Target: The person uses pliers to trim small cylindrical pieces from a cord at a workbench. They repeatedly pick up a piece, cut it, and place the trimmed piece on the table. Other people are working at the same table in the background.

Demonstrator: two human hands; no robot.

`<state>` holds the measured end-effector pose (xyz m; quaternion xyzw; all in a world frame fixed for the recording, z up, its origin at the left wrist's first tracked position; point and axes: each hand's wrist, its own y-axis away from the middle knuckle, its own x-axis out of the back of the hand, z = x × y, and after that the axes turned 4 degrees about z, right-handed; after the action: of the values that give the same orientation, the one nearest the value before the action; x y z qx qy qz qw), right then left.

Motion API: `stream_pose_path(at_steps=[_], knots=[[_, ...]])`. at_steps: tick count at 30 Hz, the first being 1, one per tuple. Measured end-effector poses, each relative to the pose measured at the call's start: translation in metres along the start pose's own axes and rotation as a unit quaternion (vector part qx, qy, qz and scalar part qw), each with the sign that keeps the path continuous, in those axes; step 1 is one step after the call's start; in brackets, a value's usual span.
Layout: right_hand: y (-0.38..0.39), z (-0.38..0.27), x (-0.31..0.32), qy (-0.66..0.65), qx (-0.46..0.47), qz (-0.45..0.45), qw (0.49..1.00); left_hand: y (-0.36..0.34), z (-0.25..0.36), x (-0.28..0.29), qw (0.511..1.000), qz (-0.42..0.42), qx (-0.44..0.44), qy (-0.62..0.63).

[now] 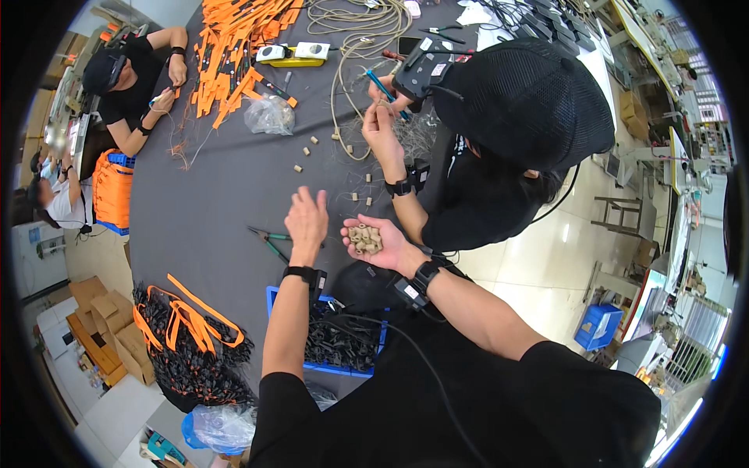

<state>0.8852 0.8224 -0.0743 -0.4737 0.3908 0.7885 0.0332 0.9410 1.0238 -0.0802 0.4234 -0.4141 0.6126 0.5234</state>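
My right hand is cupped palm-up, holding a pile of short beige hollow cylinders. My left hand is left of it, palm down with fingers slightly spread and nothing visible in it, above the dark grey tabletop. Loose beige cylinders lie scattered beyond both hands. Green-handled pliers lie open just left of my left hand. Below my wrists stands a blue crate of small black parts.
A co-worker in a black cap works close on my right with a blue tool; another sits at far left. Orange straps, tan cord and a plastic bag occupy the back. Black orange-strapped pieces are heaped at front left.
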Motion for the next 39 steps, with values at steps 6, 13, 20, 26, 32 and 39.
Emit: stream_pose_path(at_steps=[6, 13, 20, 26, 32, 39], knots=[[0.009, 0.002, 0.015, -0.011, 0.002, 0.019, 1.000, 0.015, 0.006, -0.057, 0.990, -0.031, -0.058, -0.124], [0.011, 0.000, 0.016, 0.022, 0.007, 0.013, 1.000, 0.018, -0.013, -0.070, 0.998, -0.009, -0.022, -0.062], [0.007, -0.004, 0.019, 0.025, 0.007, 0.015, 1.000, 0.027, 0.008, -0.019, 0.979, 0.080, 0.000, 0.186], [0.001, 0.002, 0.018, 0.084, 0.022, 0.083, 0.993, 0.061, 0.068, 0.074, 0.952, 0.035, -0.129, 0.275], [-0.010, 0.003, 0.019, 0.070, 0.015, 0.069, 0.995, 0.062, 0.068, 0.085, 0.948, 0.036, -0.139, 0.284], [-0.006, -0.002, 0.014, 0.016, -0.006, 0.003, 1.000, -0.047, -0.037, 0.005, 0.970, 0.084, 0.069, 0.219]])
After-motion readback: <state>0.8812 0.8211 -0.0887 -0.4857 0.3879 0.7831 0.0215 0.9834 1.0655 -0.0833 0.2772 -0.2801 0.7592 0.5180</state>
